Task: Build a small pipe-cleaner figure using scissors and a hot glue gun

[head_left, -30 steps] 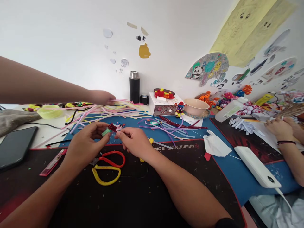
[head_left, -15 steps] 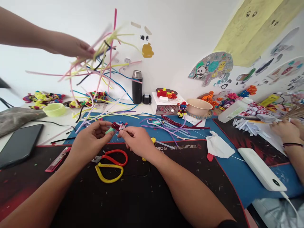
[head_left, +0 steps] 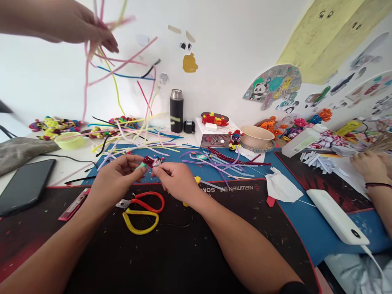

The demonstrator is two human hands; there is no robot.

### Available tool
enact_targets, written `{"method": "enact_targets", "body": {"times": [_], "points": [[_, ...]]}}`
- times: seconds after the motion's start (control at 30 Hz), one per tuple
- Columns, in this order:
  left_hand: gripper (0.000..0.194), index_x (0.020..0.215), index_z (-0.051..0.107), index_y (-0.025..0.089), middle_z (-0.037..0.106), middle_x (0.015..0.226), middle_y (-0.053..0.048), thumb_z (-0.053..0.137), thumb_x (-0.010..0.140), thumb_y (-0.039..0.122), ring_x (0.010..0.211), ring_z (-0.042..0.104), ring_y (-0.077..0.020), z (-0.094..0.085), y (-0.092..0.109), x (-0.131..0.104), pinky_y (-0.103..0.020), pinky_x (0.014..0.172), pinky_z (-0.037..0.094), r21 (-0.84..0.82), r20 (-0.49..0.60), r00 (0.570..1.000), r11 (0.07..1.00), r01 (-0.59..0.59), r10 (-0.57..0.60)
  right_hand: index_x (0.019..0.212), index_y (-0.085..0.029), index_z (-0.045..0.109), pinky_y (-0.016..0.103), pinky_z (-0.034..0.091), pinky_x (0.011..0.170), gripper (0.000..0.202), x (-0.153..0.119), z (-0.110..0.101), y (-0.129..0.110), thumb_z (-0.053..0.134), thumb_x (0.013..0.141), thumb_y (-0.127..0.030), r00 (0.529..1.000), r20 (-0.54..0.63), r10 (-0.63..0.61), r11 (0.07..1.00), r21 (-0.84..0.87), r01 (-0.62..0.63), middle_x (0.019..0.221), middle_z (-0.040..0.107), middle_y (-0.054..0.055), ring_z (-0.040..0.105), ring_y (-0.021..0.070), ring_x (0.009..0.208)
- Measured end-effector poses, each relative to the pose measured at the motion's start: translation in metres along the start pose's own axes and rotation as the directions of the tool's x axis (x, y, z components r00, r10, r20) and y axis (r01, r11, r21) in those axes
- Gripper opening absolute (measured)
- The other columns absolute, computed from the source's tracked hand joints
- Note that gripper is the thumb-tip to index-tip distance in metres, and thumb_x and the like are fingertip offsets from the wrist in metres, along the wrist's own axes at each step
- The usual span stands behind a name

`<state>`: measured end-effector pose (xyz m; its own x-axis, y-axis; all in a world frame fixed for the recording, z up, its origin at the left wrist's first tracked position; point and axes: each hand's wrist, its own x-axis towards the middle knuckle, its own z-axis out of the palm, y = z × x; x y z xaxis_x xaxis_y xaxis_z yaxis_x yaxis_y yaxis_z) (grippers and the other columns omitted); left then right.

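Observation:
Between my two hands is a small pipe-cleaner figure (head_left: 152, 161), dark red, white and blue with a pale green end. My left hand (head_left: 121, 173) pinches the green end between thumb and fingers. From the other side, my right hand (head_left: 173, 177) grips the white part with its thumb and fingertips closed. Below my hands, scissors (head_left: 147, 204) with one red and one yellow handle lie on the black mat (head_left: 171, 257). Loose pipe cleaners (head_left: 214, 163), purple, dark red and white, are spread beyond my right hand.
Another person's hand (head_left: 88, 24) holds a bunch of pipe cleaners at upper left. A black thermos (head_left: 177, 111) stands by the wall. A phone (head_left: 27, 185) lies left, a white power bank (head_left: 337, 216) right. A co-worker's hands (head_left: 369, 165) are at far right.
The other person's hand has moved up and left, and some pipe cleaners have dropped from its bunch onto the table. My hands hold the figure in nearly the same place.

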<state>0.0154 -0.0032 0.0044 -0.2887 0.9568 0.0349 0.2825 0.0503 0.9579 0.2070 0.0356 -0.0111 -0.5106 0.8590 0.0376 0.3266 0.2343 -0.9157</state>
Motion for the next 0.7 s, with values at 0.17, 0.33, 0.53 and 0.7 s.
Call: {"method": "enact_targets", "body": {"times": [0.17, 0.33, 0.53, 0.7], "points": [[0.05, 0.1, 0.075, 0.02, 0.079, 0.079, -0.002, 0.093, 0.062, 0.049, 0.075, 0.073, -0.0213, 0.001, 0.0012, -0.0018, -0.033, 0.069, 0.062, -0.044, -0.001, 1.0, 0.999, 0.029, -0.029, 0.096, -0.021, 0.081, 0.027, 0.038, 0.066, 0.031, 0.0, 0.0, 0.0, 0.059, 0.108, -0.039, 1.0, -0.01, -0.02, 1.0, -0.009, 0.02, 0.063, 0.064, -0.002, 0.061, 0.0157, 0.065], [0.053, 0.101, 0.075, 0.018, 0.077, 0.077, -0.001, 0.096, 0.062, 0.047, 0.069, 0.07, -0.0179, 0.0013, -0.001, -0.0016, -0.03, 0.068, 0.057, -0.13, 0.023, 0.998, 0.989, 0.069, -0.066, 0.096, -0.021, 0.081, 0.027, 0.037, 0.066, 0.033, -0.0004, -0.0006, -0.0006, 0.058, 0.109, -0.041, 1.0, -0.012, -0.023, 1.0, -0.004, 0.023, 0.063, 0.064, -0.002, 0.06, 0.0157, 0.065], [0.055, 0.101, 0.076, 0.019, 0.075, 0.075, 0.001, 0.1, 0.058, 0.043, 0.066, 0.069, -0.017, 0.0007, -0.0057, -0.0002, -0.029, 0.065, 0.054, -0.171, 0.03, 0.996, 0.982, 0.086, -0.082, 0.096, -0.022, 0.081, 0.027, 0.038, 0.066, 0.033, -0.0006, -0.001, -0.0013, 0.057, 0.109, -0.042, 1.0, -0.014, -0.023, 1.0, -0.019, 0.023, 0.064, 0.064, -0.001, 0.061, 0.0164, 0.067], [0.052, 0.099, 0.077, 0.017, 0.074, 0.075, 0.002, 0.1, 0.057, 0.036, 0.061, 0.065, -0.0127, 0.0014, -0.008, 0.0018, -0.024, 0.059, 0.05, -0.323, 0.068, 0.984, 0.929, 0.178, -0.165, 0.094, -0.022, 0.08, 0.027, 0.037, 0.065, 0.033, -0.0005, -0.0016, -0.0016, 0.058, 0.108, -0.041, 0.999, -0.015, -0.036, 0.999, -0.021, 0.036, 0.064, 0.064, -0.001, 0.062, 0.0162, 0.067]]}}
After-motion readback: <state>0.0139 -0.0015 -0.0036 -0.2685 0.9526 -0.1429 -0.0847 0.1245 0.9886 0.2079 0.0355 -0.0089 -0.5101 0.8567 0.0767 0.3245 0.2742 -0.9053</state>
